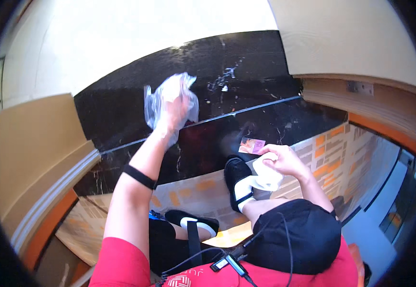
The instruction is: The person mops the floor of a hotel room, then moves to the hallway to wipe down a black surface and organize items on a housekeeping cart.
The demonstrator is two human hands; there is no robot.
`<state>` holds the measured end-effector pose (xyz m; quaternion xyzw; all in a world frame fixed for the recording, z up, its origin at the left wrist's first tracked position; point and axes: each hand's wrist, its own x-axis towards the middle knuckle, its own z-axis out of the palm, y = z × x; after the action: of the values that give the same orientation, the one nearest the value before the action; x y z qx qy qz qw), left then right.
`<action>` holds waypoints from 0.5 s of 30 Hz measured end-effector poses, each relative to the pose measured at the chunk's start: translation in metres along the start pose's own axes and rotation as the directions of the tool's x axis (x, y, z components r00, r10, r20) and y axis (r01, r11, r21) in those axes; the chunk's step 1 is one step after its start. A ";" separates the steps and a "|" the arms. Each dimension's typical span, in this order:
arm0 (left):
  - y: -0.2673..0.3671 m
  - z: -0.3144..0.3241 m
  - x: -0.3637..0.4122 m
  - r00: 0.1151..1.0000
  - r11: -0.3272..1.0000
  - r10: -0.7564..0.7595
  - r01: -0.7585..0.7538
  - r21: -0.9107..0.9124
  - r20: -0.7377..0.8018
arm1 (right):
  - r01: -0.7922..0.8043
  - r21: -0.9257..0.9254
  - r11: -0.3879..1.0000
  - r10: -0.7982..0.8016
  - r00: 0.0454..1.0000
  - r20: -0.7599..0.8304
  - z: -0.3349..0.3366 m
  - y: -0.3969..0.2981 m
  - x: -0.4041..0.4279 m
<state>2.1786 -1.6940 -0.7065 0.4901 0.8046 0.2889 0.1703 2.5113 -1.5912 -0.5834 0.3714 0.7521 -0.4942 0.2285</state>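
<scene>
My left hand (pixel 175 107) is stretched out over a dark stone threshold slab, blurred, with a clear plastic bag (pixel 152 107) bunched about it. Something white (pixel 172 88) shows at its fingers; whether it lies inside the bag I cannot tell. Closer to me, my right hand (pixel 288 159) grips a crumpled white cloth or tissue (pixel 267 174), part of which hangs down by my shoe. The fingertips of that hand meet the edge of a small pink and white printed card (pixel 251 146), which bears writing and lies on the near dark slab (pixel 200 150).
A metal strip (pixel 254 109) divides the two dark slabs. Small scraps of debris (pixel 225 88) lie on the far slab (pixel 122 93). Wooden frames rise at the left (pixel 39 143) and right (pixel 348 46). Patterned carpet (pixel 197 190) lies under my black shoes (pixel 237 174).
</scene>
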 end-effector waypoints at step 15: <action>0.067 0.106 0.157 0.515 0.519 0.853 -0.854 -0.034 0.084 | -0.386 0.444 0.808 0.521 0.821 -0.233 0.054 0.068 -0.149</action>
<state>2.2114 -1.4996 -0.7455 0.8351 0.4540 0.3080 0.0399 2.6559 -1.6739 -0.5389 0.6599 0.5577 -0.4862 0.1306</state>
